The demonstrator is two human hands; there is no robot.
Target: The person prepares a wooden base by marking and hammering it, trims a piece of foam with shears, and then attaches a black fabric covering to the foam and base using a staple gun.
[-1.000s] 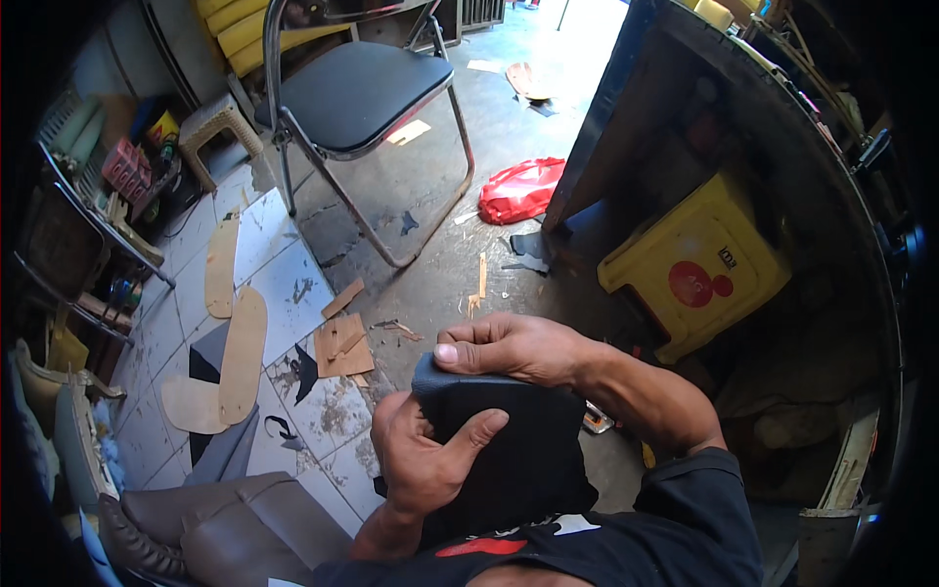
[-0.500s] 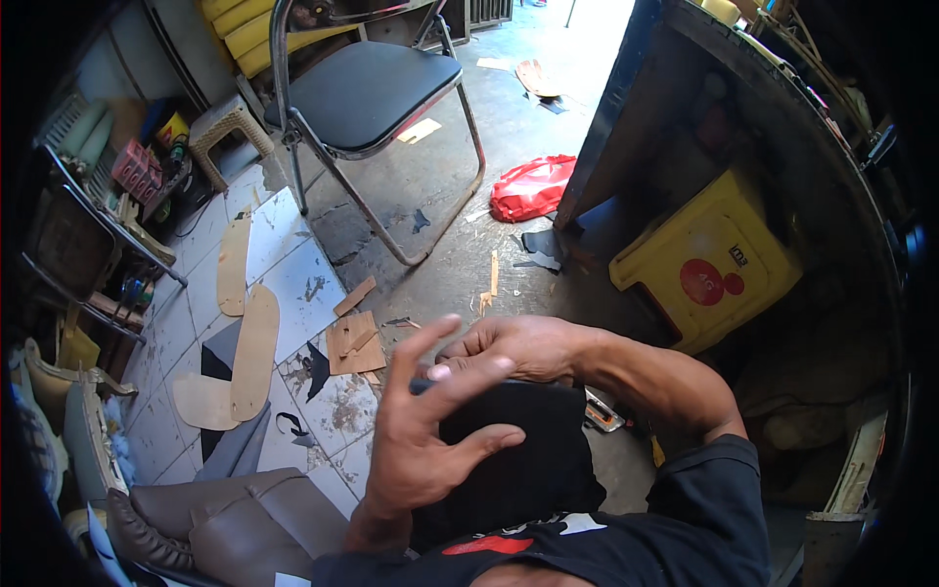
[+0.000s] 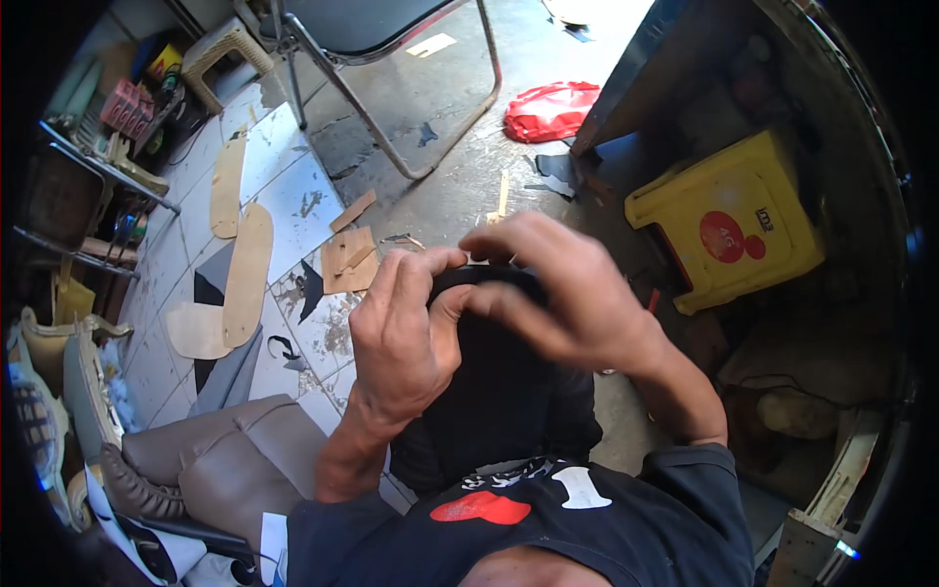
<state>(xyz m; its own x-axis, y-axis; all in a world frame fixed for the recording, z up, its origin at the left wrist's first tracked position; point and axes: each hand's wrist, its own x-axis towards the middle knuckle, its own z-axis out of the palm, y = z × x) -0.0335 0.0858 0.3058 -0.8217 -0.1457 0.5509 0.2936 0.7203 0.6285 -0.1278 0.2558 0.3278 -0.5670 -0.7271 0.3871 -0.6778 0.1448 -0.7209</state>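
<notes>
A black, cloth-like piece (image 3: 494, 338) with a curved, thick upper edge lies over my lap, and its lower part blends into my dark clothing. My left hand (image 3: 396, 333) is closed on the left of that edge, fingers over the far side and thumb on the near side. On the right of the edge, my right hand (image 3: 582, 293) pinches it with bent fingers and thumb, slightly smeared by motion. The two thumbs nearly meet at the edge. What lies inside the fold between the fingers is hidden.
Pale board cut-outs (image 3: 249, 279) lie on the white tiles at left, near a brown upholstered piece (image 3: 240, 455). Ahead stands a folding chair (image 3: 391, 161), with a red plastic bundle (image 3: 550, 112) beside it. A yellow plastic stool (image 3: 782, 220) lies tipped at right.
My left hand has gone from spread fingers to closing on the black piece's edge. My right hand has lifted and turned over that edge. The view has shifted, so surroundings sit higher.
</notes>
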